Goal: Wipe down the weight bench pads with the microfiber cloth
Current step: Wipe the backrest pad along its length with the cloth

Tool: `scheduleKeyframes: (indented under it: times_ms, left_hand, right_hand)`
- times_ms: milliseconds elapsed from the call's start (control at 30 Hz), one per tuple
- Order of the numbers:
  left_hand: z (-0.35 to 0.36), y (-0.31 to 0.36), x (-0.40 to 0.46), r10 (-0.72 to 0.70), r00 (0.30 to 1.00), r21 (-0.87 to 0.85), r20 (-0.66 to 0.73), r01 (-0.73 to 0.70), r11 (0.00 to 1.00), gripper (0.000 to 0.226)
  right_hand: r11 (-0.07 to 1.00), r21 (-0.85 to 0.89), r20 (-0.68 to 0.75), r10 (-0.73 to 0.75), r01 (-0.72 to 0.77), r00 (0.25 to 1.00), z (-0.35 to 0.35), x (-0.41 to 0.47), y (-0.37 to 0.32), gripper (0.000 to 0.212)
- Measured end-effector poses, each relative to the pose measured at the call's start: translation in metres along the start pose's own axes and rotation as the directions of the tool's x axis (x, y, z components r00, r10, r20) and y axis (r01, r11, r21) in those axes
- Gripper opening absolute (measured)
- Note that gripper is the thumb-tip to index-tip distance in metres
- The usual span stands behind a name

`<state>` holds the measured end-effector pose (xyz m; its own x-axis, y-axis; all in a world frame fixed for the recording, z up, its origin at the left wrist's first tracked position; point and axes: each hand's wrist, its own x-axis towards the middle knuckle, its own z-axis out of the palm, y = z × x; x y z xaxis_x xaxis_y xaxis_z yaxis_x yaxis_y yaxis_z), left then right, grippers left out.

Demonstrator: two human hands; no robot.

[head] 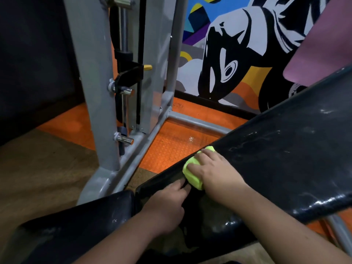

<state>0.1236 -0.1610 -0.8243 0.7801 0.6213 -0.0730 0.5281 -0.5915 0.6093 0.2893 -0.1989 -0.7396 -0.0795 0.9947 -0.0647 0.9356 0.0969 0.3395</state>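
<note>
Cloth [192,173], lime microfiber: my right hand [211,168] clamps it on the backrest pad [285,149]; left hand [167,204], fingers straight, touches the pad's edge.

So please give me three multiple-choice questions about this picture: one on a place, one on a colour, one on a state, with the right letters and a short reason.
1. Where is the cloth?
A. on the floor
B. on the edge of the sloped pad
C. on the grey frame

2. What colour is the cloth?
A. yellow-green
B. red
C. white

3. What is the left hand doing?
A. holding the cloth
B. hanging free
C. touching the pad with its fingers

Answers: 1 B, the right hand presses it there; 2 A, bright yellow-green shows under the fingers; 3 C, its fingertips rest beside the cloth.
</note>
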Motion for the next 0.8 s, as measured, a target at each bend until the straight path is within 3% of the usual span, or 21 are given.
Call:
scheduleKeyframes:
  times_ms: [167, 300, 433, 600, 800]
  left_hand:
    - [-0.004, 0.0, 0.003, -0.049, 0.997, 0.0, 0.056, 0.049, 0.999, 0.077]
    - [-0.005, -0.001, 0.001, -0.055, 0.996, -0.073, 0.077, 0.061, 0.995, 0.082]
    - [-0.005, -0.001, -0.001, -0.085, 0.992, -0.092, 0.093, 0.094, 0.991, 0.083]
    - [-0.005, 0.0, -0.002, -0.075, 0.993, -0.119, 0.093, 0.085, 0.989, 0.085]
    - [-0.004, -0.001, -0.002, -0.076, 0.994, -0.128, 0.075, 0.085, 0.988, 0.086]
  right_hand:
    - [0.997, -0.012, -0.039, 0.072, -0.073, 0.997, -0.008, 0.002, -0.008, 0.05]
    - [1.0, -0.029, -0.004, -0.003, 0.003, 1.0, -0.001, -0.019, -0.003, 0.053]
    - [0.998, -0.034, -0.039, 0.061, -0.062, 0.997, -0.012, -0.014, 0.001, 0.053]
    - [0.997, -0.011, -0.038, -0.072, 0.071, 0.997, 0.001, -0.035, -0.003, 0.054]
    - [1.0, -0.002, -0.013, -0.015, 0.015, 1.0, -0.011, -0.027, -0.013, 0.055]
